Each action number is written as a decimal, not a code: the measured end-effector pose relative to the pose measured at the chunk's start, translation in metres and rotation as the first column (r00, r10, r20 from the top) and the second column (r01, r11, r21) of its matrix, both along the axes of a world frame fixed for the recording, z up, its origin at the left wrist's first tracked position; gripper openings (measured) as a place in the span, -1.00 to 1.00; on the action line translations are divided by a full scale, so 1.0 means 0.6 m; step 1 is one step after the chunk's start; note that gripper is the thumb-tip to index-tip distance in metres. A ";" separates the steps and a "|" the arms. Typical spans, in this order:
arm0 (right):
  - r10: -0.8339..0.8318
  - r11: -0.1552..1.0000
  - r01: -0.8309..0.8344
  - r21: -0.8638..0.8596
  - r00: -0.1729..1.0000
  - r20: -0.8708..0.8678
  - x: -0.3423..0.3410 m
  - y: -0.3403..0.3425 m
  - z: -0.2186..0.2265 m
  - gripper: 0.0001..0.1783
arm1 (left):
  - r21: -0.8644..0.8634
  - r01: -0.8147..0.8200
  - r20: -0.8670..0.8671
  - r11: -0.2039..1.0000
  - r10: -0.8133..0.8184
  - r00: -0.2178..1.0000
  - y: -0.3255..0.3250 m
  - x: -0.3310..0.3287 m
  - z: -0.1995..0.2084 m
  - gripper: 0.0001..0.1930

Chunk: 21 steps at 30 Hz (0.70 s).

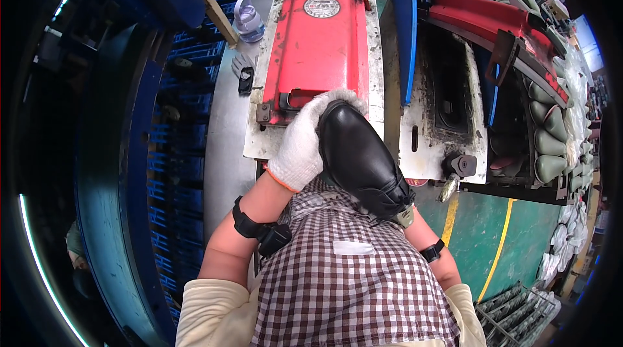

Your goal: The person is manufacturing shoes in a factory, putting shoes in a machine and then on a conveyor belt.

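- Head view: black shoe (355,146), smooth and glossy with a rounded toe, is held up before the checked apron (350,288), toe toward the red cover (318,45).
- Left hand (302,143), white-gloved, has its fingers clamped around the toe end.
- Right hand is hidden behind the shoe; I cannot tell its fingers' state.
- Lilac bottle (246,19): contents unclear.
- Green forms (550,143) sit in rows at right.
- Gray glove (243,65) lies near the bottle.
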State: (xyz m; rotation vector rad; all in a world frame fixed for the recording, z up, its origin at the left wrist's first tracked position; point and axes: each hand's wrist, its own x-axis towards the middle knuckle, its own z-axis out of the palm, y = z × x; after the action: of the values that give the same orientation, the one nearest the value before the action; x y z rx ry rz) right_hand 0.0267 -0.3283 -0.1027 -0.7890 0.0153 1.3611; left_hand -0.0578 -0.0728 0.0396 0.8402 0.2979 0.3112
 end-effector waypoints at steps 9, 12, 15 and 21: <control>0.370 0.908 -0.387 -0.160 0.921 -0.125 0.038 -0.004 -0.012 -0.43 | -0.492 0.090 0.217 0.866 0.021 0.976 0.018 0.006 -0.015 -0.37; -0.008 0.938 0.188 0.293 0.853 -0.522 0.032 0.004 0.027 -0.34 | -0.410 -0.119 0.012 0.905 0.135 0.991 0.029 0.002 0.006 -0.36; -0.120 0.969 0.210 0.128 0.859 -0.498 0.054 0.044 0.120 -0.26 | -0.310 -0.118 0.046 0.943 0.139 0.989 0.029 0.000 0.005 -0.41; 0.236 0.845 0.083 0.529 0.828 -0.508 0.035 0.126 0.210 -0.24 | -0.048 -0.108 0.027 0.993 0.109 0.994 0.029 -0.018 0.005 -0.47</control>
State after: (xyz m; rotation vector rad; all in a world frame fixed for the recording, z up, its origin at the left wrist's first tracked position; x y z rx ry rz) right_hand 0.0477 -0.2526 0.0236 0.1039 0.0612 1.5385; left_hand -0.0688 -0.0551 0.0425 0.7742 0.3231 0.4163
